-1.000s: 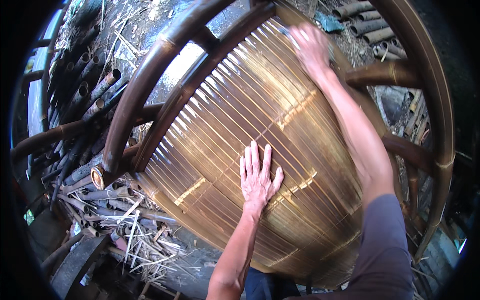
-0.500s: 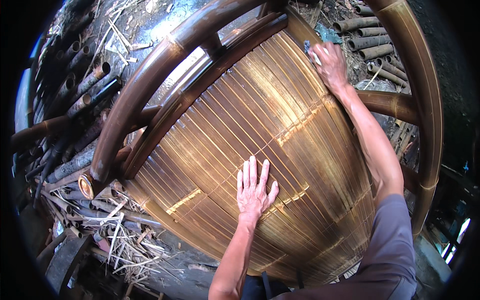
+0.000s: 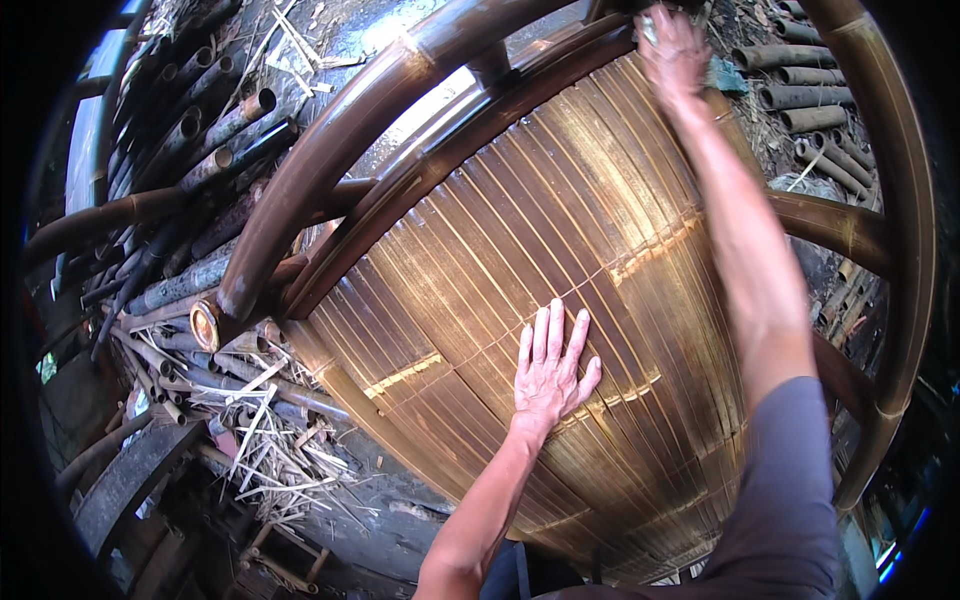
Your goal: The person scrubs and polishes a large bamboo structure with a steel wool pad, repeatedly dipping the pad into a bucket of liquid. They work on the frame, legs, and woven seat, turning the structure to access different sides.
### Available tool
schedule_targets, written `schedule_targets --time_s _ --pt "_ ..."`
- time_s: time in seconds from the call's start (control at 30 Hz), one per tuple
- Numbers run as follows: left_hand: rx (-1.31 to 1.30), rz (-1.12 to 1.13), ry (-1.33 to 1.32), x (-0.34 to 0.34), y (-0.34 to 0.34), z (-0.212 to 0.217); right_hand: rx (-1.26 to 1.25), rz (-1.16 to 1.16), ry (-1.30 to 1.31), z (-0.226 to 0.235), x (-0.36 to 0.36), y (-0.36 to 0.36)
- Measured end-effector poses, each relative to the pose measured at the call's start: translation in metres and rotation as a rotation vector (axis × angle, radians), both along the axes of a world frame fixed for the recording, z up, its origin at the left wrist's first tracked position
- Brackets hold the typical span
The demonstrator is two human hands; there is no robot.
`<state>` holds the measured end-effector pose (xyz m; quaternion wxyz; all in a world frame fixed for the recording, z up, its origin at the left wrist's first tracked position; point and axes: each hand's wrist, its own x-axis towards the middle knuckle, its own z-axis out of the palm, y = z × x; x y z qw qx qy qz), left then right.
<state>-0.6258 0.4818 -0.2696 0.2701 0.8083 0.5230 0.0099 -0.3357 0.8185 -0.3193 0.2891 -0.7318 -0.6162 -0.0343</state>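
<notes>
My left hand (image 3: 553, 362) lies flat, fingers spread, on the bamboo slat panel (image 3: 470, 290) of a large brown bamboo furniture piece. The slats are glossy in places, with stitched lines running across them. At full reach, my right hand (image 3: 678, 52) is closed at the panel's far right corner, where the slats meet the dark far rail (image 3: 560, 95). A small pale wad (image 3: 648, 30) shows between its fingers; blur and the fingers hide what kind of thing it is.
Thick curved bamboo arms (image 3: 330, 130) rise on the left and right of the panel (image 3: 905, 230). Cut bamboo poles (image 3: 215, 165) are piled at the left, above a heap of pale shavings (image 3: 285, 450). More short bamboo pieces (image 3: 810, 95) lie at the far right.
My right hand has slid farther away along the panel's right edge to the far corner. My left hand stays flat on the slats. The whole view has shifted a little.
</notes>
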Motion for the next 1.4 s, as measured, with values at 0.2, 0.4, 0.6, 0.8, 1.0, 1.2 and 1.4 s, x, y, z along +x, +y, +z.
schedule_targets --time_s 0.2,0.4,0.6,0.8,1.0,1.2,1.4 --pt "0.017 0.006 -0.02 0.001 0.002 0.002 0.335 0.394 -0.262 0.025 -0.088 -0.007" --pt "-0.054 -0.028 0.004 -0.002 0.0 0.001 0.105 0.117 -0.264 0.021 -0.068 -0.013" --pt "0.018 0.021 -0.128 -0.006 0.002 0.0 -0.008 -0.029 -0.078 0.016 -0.148 -0.053" --pt "0.042 0.036 -0.151 -0.009 0.0 0.002 -0.428 0.629 -0.164 0.053 -0.221 -0.133" --pt "0.113 0.06 -0.18 -0.009 -0.003 -0.002 -0.136 -0.138 -0.387 0.017 -0.007 -0.177" --pt "0.074 0.038 -0.183 -0.011 0.0 0.003 -0.105 -0.367 -0.197 0.0 0.015 -0.401" --pt "0.188 0.049 -0.179 -0.008 -0.008 -0.009 -0.201 -0.307 -0.278 -0.001 -0.09 -0.512"
